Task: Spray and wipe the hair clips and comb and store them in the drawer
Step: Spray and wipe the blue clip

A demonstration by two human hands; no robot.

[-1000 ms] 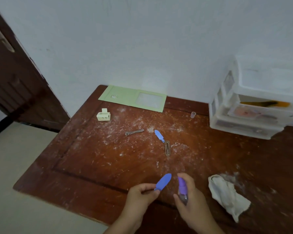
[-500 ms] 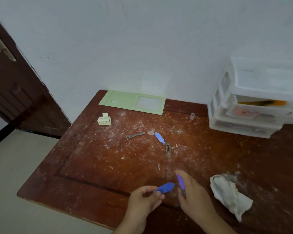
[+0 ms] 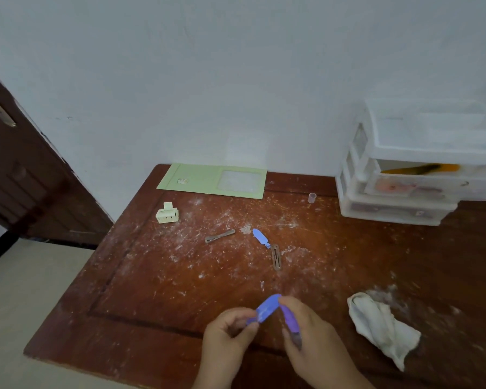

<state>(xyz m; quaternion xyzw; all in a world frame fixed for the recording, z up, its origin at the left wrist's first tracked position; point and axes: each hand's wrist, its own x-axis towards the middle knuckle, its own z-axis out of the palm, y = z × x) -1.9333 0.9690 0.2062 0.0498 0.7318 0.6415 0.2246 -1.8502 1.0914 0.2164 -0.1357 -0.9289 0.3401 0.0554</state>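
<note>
Only the head view here. A blue hair clip [image 3: 266, 309] is pinched at its near end by the left hand [image 3: 228, 336], held just above the front part of the wooden table [image 3: 141, 287]. It looks light, thin and stiff, probably slick once wet, so it's best gripped at the hinge end, leaving the flat blade free.

A small purple spray bottle [image 3: 290, 320] is gripped in the right hand [image 3: 314, 345], fingers curled round it, its top right beside the clip's tip. Both hands are raised close together, palms turned inward.

Another blue clip [image 3: 261, 237], two metal clips [image 3: 220, 236] [image 3: 276, 257] and a cream claw clip [image 3: 167, 214] are left further back. A rag [image 3: 382, 327] is lying to the right, and the drawer unit [image 3: 399, 211] is sat at the back right.
</note>
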